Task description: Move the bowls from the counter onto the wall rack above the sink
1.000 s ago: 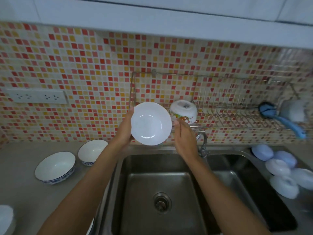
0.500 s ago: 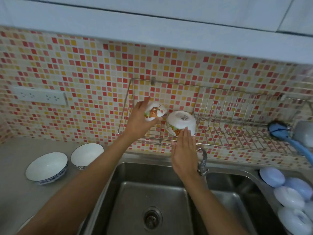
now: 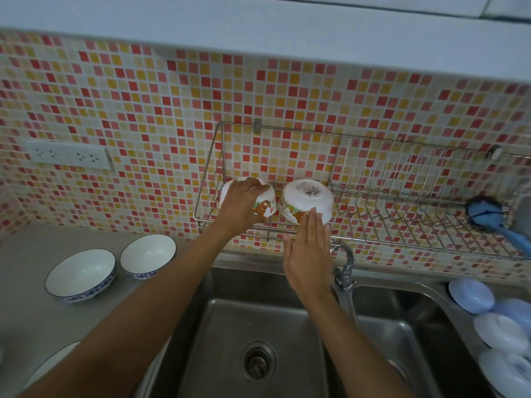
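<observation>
A wire wall rack [image 3: 373, 225] hangs on the mosaic tiles above the sink. Two white bowls with bear pictures sit upside down at its left end. My left hand [image 3: 240, 203] grips the left bear bowl [image 3: 265, 203] from above. My right hand [image 3: 309, 251] is flat with fingers together, fingertips touching the lower side of the right bear bowl [image 3: 307, 201]. On the counter to the left stand two upright white bowls with blue rims, the larger one [image 3: 80, 275] and the smaller one [image 3: 148, 255].
A double steel sink [image 3: 253, 340] with a tap [image 3: 344, 268] lies below the rack. A blue brush [image 3: 488, 216] rests at the rack's right end. Several pale round lids [image 3: 471, 294] lie right of the sink. A white plate edge [image 3: 51, 366] shows bottom left. A socket strip [image 3: 67, 155] is on the wall.
My left hand turned the bowl from facing me to upside down and lowered it onto the rack's left end beside the other bowl. My right hand stayed against the right bowl.
</observation>
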`<state>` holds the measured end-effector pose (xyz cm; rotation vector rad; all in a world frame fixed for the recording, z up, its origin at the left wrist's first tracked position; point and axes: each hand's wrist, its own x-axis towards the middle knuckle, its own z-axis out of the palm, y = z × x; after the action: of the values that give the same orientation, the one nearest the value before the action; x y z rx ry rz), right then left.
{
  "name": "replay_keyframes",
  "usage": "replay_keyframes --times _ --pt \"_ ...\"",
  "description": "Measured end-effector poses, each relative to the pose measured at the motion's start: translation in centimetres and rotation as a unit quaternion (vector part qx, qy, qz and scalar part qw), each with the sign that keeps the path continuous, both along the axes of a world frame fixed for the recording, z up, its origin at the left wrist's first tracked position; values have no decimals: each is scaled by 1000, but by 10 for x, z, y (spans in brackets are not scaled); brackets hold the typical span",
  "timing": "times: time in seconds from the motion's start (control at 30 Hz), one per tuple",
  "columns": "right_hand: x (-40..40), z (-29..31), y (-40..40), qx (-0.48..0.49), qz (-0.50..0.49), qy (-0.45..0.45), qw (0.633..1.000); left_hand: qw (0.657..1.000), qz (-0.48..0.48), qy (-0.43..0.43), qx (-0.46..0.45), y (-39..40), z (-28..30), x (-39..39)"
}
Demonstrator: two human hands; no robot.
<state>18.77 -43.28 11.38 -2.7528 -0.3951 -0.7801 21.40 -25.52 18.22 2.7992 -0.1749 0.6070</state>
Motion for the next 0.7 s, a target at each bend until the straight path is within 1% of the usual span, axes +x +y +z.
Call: replay_keyframes --times 0.07,0.17,0.27,0.33,0.43,0.5,0.6,0.7 --pt "1 -1 -1 3 6 -4 1000 1000 -2 5 -18 1 -3 2" --pt "0 -4 -2 1 10 -9 1000 995 -19 16 -94 3 -8 3" --pt "1 -4 -3 6 15 -17 1000 993 -29 11 -116 4 -11 -1" --pt "0 -4 -4 15 22 -23 999 994 -19 -8 -105 5 -15 -7" --pt "-7 -11 -11 44 51 -36 997 998 -8 -45 -45 11 -31 -24" --pt "-10 -17 -16 51 73 -41 995 999 -12 -46 -22 14 -38 -34" --pt "-8 -16 -20 59 83 -49 994 1000 -24 -8 -12 17 -33 -36" --pt "-8 -14 -18 70 82 -53 993 998 -30 63 3 17 -25 -28"
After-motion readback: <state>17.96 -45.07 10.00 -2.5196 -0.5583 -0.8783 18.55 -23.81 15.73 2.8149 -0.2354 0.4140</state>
